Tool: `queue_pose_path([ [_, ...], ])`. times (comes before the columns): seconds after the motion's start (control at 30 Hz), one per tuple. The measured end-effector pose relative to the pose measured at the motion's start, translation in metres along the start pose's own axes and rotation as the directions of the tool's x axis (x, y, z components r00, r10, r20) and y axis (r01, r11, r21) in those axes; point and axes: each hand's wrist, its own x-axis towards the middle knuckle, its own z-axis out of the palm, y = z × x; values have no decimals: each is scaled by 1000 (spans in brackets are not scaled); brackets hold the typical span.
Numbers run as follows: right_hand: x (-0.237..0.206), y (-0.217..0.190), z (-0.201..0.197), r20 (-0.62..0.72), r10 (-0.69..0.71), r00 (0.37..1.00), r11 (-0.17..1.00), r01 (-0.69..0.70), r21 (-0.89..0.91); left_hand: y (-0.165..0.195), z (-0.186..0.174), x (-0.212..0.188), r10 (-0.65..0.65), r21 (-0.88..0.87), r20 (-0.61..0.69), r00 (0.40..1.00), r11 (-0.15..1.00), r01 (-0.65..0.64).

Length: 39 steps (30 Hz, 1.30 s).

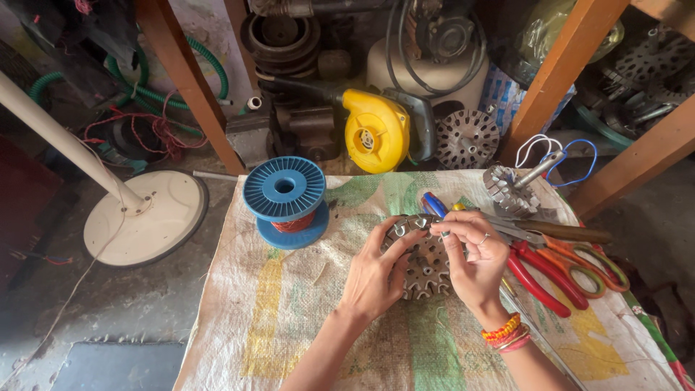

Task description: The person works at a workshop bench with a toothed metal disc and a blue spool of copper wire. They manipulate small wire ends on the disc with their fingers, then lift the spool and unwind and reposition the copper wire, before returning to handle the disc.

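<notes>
At nine o'clock from my hands I see a round white fan base (145,217) with its pole slanting up and away, standing on the grey floor. Nearer, at about ten o'clock, a blue spool (285,199) with copper-red wire sits on the woven sack cloth (289,318) that covers the work surface. Behind it, at twelve o'clock, a yellow blower (376,130) lies among dark machine parts.

My left hand (373,279) cups the left edge of the toothed metal stator core (423,261), fingers curled round its rim, holding it firmly. The core lies near the middle of the cloth, between both hands. My right hand (474,264) grips the right side, thumb and forefinger pinched narrow at the top edge on something too small to make out; bangles circle that wrist.

At two o'clock a second stator with a shaft (510,188) rests on the cloth. At three o'clock red-handled pliers (539,279) and orange-handled scissors (586,268) lie just beside my right hand.
</notes>
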Motion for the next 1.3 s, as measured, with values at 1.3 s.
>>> queue_pose_path([
  [1.3, 17, 5, -11, -74, 27, 997, 946, -50, -322, 2, -13, 12, -332, -441, 159, 930, 819, 368],
])
